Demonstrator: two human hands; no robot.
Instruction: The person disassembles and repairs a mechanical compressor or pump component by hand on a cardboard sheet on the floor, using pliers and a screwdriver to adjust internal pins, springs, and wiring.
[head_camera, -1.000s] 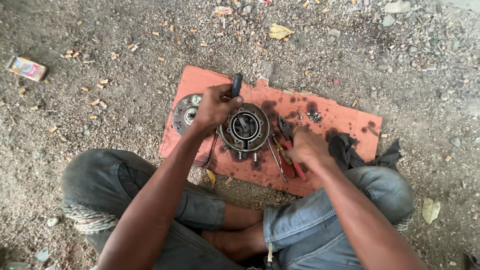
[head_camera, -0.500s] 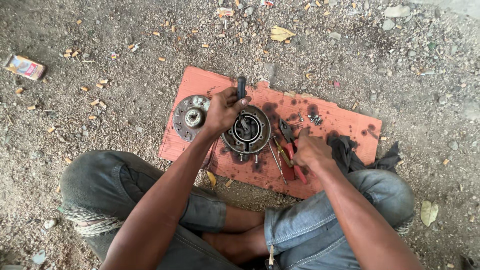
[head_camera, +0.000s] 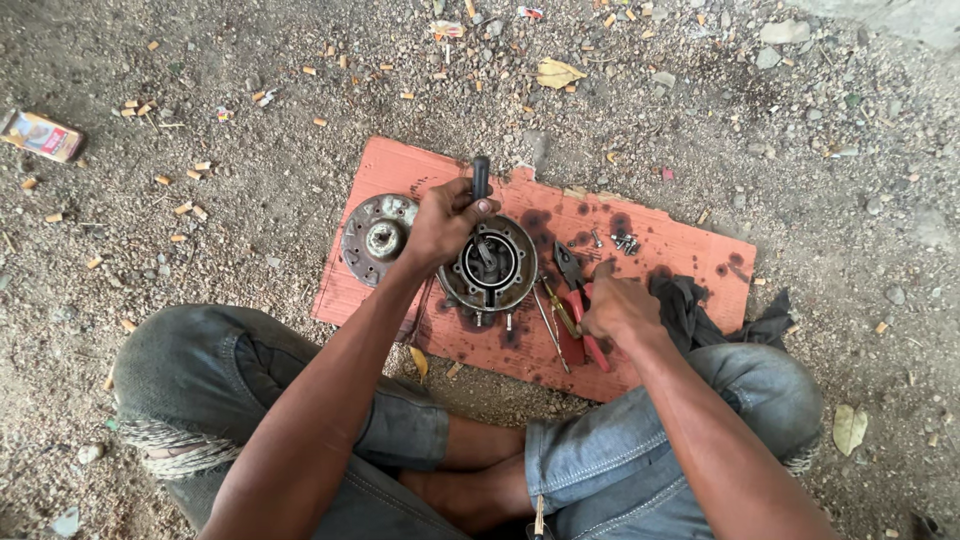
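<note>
I sit cross-legged on gravel before an oil-stained red cardboard sheet (head_camera: 680, 250). My left hand (head_camera: 445, 220) grips a black-handled tool (head_camera: 481, 176) held upright over a round, greasy metal housing (head_camera: 492, 265) lying on the cardboard. My right hand (head_camera: 615, 305) rests on the cardboard beside red-handled pliers (head_camera: 578, 300) and thin metal rods, fingers curled; whether it grips anything is hidden. A second round metal disc (head_camera: 377, 238) lies left of the housing.
Small screws (head_camera: 622, 240) lie near the cardboard's far edge. A dark rag (head_camera: 700, 310) is at the right by my knee. A small carton (head_camera: 42, 134) lies far left. Dry leaves, stones and stubs litter the gravel.
My left hand has kept the tool over the housing with only a slight shift. My right hand has stayed by the pliers.
</note>
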